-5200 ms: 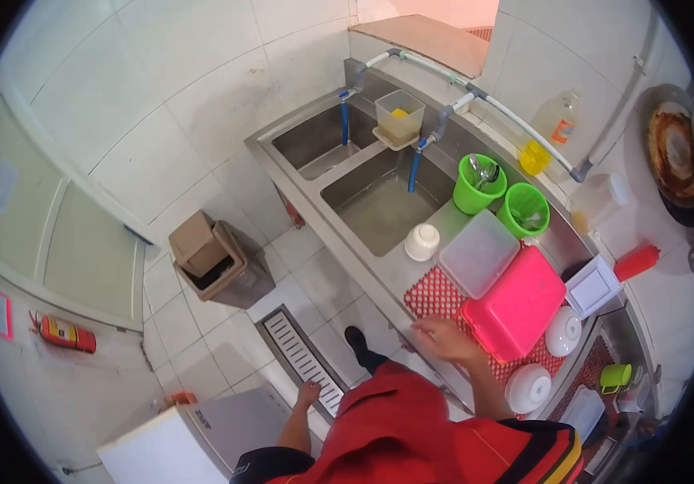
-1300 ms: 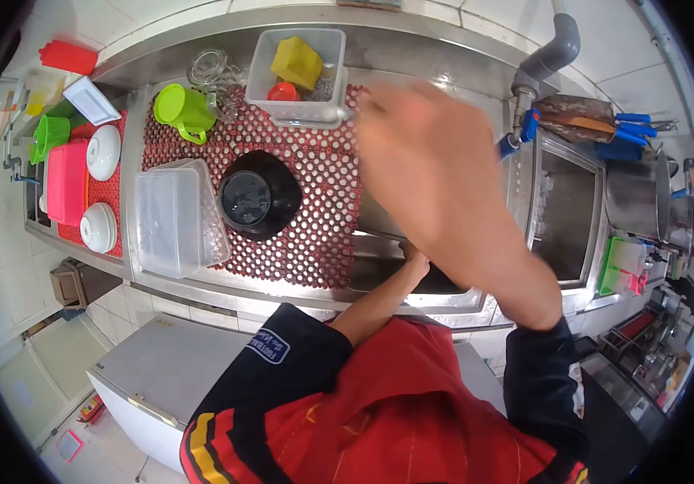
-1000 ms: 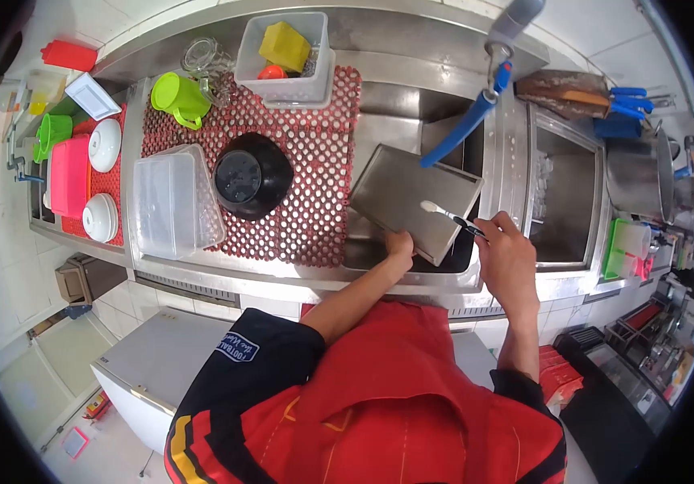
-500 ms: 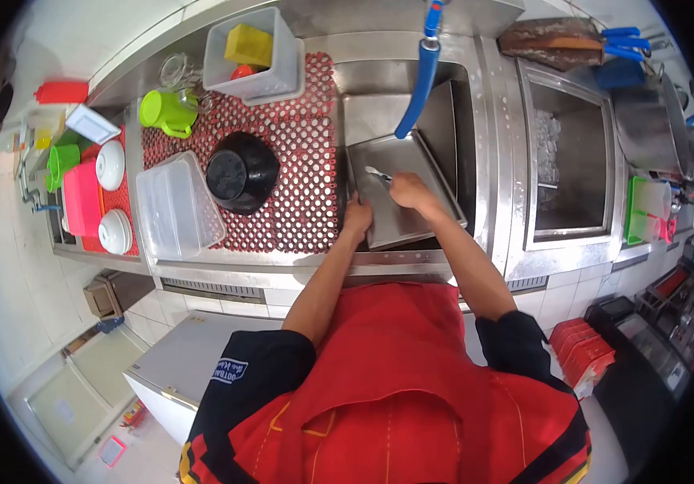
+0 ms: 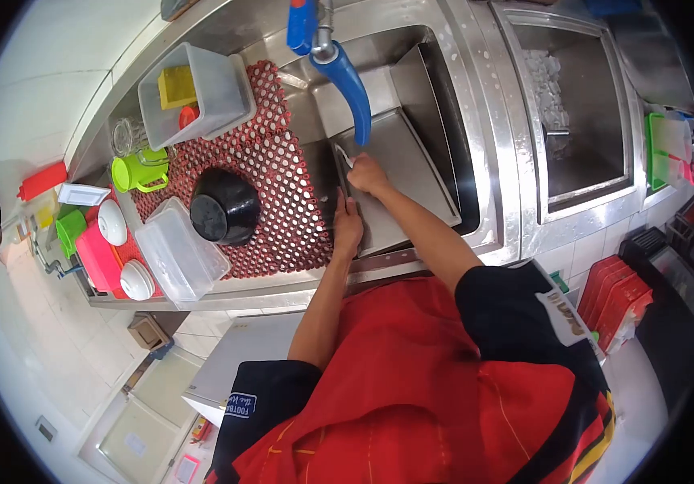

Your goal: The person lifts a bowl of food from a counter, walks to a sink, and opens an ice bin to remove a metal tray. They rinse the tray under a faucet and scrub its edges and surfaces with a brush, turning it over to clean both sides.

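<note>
A shallow rectangular metal tray (image 5: pixel 405 153) lies tilted in the stainless steel sink (image 5: pixel 314 121). My left hand (image 5: pixel 348 228) is closed on the tray's left rim. In my right hand (image 5: pixel 368 175) is a small slim tool with a pale tip (image 5: pixel 341 152), held over the tray near its upper left edge; its exact kind is too small to make out. Above my right hand hangs a blue hose spout (image 5: pixel 351 93). Behind the tray, another flat metal piece (image 5: pixel 423 101) stands against the sink's right side.
Left of the sink, a red perforated mat (image 5: pixel 286 202) carries a black bowl (image 5: pixel 226 206), clear plastic containers (image 5: pixel 181 254), one with a yellow sponge (image 5: pixel 176 86), and a lime-green jug (image 5: pixel 139 171). To the right, a steel basin (image 5: pixel 585 153) holds ice-like white pieces (image 5: pixel 542 77).
The view has turned and shifted. My right hand and the tool have moved from the tray's middle toward its upper left edge. My left hand stays on the left rim.
</note>
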`<state>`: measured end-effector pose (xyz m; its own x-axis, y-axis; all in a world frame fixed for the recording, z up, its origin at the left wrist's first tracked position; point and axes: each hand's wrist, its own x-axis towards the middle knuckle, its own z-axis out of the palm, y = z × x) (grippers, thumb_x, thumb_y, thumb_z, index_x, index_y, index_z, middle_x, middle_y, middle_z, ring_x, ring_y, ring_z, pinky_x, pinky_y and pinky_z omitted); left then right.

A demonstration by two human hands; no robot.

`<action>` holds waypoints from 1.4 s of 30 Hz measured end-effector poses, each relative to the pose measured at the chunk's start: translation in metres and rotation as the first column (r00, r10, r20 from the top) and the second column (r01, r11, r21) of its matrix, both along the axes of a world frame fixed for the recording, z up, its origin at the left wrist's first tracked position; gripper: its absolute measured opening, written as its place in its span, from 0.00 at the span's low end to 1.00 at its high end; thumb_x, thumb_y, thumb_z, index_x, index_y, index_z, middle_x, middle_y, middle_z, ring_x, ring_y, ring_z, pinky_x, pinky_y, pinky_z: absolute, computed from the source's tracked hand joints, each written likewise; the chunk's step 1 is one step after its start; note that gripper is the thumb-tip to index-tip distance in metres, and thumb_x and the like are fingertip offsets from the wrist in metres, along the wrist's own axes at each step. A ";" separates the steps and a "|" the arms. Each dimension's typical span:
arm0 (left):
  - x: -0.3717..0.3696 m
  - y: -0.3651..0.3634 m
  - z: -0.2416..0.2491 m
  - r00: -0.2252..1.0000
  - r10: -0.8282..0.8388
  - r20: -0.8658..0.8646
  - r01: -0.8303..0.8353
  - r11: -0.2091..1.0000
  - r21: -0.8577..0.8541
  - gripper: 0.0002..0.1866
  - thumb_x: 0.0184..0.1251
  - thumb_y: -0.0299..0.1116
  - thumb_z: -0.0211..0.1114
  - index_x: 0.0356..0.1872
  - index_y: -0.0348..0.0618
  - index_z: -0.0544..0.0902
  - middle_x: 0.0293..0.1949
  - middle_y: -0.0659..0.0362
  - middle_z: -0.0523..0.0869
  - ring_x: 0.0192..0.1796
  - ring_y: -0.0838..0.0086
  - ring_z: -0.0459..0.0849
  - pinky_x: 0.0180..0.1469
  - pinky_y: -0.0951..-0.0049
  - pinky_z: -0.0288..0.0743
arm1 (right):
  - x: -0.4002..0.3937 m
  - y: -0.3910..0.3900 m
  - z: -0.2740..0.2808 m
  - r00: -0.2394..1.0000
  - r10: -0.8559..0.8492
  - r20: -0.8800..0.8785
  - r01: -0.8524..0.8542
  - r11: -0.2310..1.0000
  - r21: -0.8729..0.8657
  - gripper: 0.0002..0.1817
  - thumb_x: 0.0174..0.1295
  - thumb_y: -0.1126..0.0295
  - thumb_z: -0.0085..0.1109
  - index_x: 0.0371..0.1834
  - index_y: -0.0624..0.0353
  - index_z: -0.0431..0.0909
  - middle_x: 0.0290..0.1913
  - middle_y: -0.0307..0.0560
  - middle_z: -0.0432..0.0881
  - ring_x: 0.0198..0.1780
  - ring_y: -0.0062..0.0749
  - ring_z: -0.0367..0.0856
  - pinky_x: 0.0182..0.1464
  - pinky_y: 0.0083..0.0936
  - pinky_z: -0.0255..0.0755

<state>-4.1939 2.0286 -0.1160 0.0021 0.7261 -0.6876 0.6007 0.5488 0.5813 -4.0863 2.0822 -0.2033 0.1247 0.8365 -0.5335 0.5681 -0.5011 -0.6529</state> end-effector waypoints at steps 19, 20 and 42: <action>-0.013 -0.003 -0.014 0.975 0.105 0.195 -0.083 0.990 -0.117 0.26 0.83 0.43 0.37 0.77 0.46 0.58 0.72 0.55 0.69 0.71 0.71 0.68 0.71 0.73 0.59 | 0.056 -0.059 0.158 0.917 0.176 -0.358 -0.271 0.934 -0.234 0.13 0.52 0.75 0.48 0.34 0.66 0.83 0.32 0.66 0.82 0.29 0.50 0.85 0.35 0.42 0.78; -0.015 -0.005 -0.018 0.955 0.155 0.254 -0.124 0.983 -0.131 0.27 0.83 0.43 0.38 0.77 0.46 0.58 0.72 0.55 0.68 0.72 0.70 0.67 0.71 0.72 0.59 | 0.055 -0.047 0.157 0.926 0.115 -0.359 -0.227 0.930 -0.288 0.13 0.52 0.76 0.49 0.35 0.66 0.83 0.28 0.65 0.82 0.30 0.50 0.86 0.36 0.42 0.78; -0.010 -0.048 -0.011 0.989 -0.106 -0.107 0.128 0.964 0.235 0.39 0.57 0.25 0.57 0.70 0.23 0.53 0.41 0.23 0.80 0.49 0.33 0.81 0.55 0.48 0.76 | 0.026 0.068 0.394 0.926 0.156 0.343 -0.367 0.580 0.727 0.20 0.54 0.79 0.56 0.53 0.61 0.80 0.36 0.53 0.78 0.34 0.55 0.81 0.37 0.45 0.75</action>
<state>-4.2037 1.9806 -0.1266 0.0412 0.8684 -0.4942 0.7100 0.3226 0.6260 -4.0603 2.1497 0.1902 -0.1460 0.9311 0.3342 0.7658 0.3202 -0.5576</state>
